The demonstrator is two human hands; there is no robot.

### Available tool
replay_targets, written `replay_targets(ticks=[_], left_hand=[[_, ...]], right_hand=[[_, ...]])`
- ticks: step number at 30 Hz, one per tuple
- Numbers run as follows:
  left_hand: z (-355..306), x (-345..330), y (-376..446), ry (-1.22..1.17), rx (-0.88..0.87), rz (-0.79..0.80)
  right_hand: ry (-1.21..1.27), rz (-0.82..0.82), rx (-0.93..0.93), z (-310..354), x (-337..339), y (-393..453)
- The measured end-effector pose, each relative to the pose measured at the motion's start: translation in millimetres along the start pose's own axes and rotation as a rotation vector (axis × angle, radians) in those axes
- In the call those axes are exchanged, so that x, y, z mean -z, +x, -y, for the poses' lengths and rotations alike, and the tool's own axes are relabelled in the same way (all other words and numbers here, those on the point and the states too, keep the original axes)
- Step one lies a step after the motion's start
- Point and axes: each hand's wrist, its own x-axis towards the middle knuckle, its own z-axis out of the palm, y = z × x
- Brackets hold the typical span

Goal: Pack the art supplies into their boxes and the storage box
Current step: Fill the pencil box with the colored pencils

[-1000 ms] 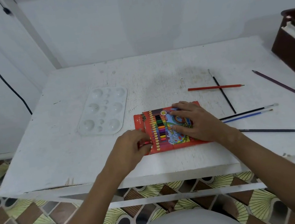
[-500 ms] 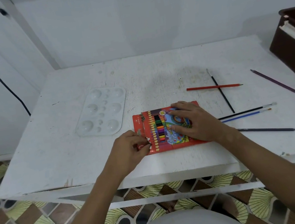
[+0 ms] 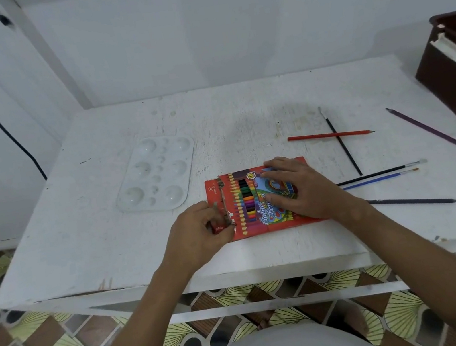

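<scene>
Two hands: both work on the coloured pencil box [image 3: 258, 201], a flat red cardboard pack with a glossy print and a window showing a row of pencil barrels
Pencil box: lies flat near the front edge of the white table [image 3: 113, 252], long side across the view, its left end flap raised
Left hand [image 3: 198, 235]: at the box's left end, fingers curled in, pinching the near corner of the flap; how much of the flap it has hold of I cannot tell
Right hand [image 3: 305, 190]: palm down on the right half of the box, fingers straight and spread, pressing the lid flat
Table: painted white, rough and scuffed, with a grey smudge behind the box
Palette [image 3: 157, 174]: left of the box and a little further back, white smooth plastic, rectangular with rounded corners and round wells of two sizes
Red pencil [image 3: 330, 135]: behind and right of the box, a thin black brush [image 3: 340, 142] lying across it
Two brushes: right of the box, one black-handled [image 3: 380, 173], one blue-handled [image 3: 378, 179], side by side
Dark pencil [image 3: 412, 200]: right of the box, nearer the front edge
Purple pencil [image 3: 431, 130]: far right of the box, slanted
Storage box [image 3: 453, 68]: far right and behind the pencil box, dark brown plastic with a white latch
</scene>
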Motion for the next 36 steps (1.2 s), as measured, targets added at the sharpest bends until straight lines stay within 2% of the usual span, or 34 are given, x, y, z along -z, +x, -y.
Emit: replay_targets(ticks=[9, 12, 16, 20, 26, 32, 34, 36], left_hand=[[-5.5, -3.0, 3.5, 0.033, 0.023, -0.015], [-2.5, 1.6, 7.4, 0.015, -0.027, 0.112], [-0.5, 16.0, 12.3, -0.108, 0.012, 0.296], [-3.0, 24.1, 16.4, -0.1, 0.061, 0.362], [-14.4, 15.5, 15.9, -0.046, 0.134, 0.223], [-12.2, 15.7, 9.5, 0.03, 0.147, 0.172], [-12.7, 15.4, 6.2, 0.078, 0.165, 0.1], [-18.8, 15.4, 2.6, 0.058, 0.216, -0.054]], right_hand=[[-0.005, -0.012, 0.006, -0.5, -1.4, -0.4], [-0.01, -0.006, 0.003, -0.7, -1.2, -0.3], [-0.02, 0.012, -0.014, 0.1, -0.6, 0.1], [-0.028, 0.006, -0.02, 0.2, -0.1, -1.0], [-0.047, 0.001, -0.055, 0.9, -1.5, 0.7], [-0.076, 0.013, -0.061, 4.2, 0.1, 2.1], [-0.09, -0.004, -0.082, 6.7, -1.1, 4.2], [-0.106, -0.035, -0.132, 8.3, -2.2, 6.8]])
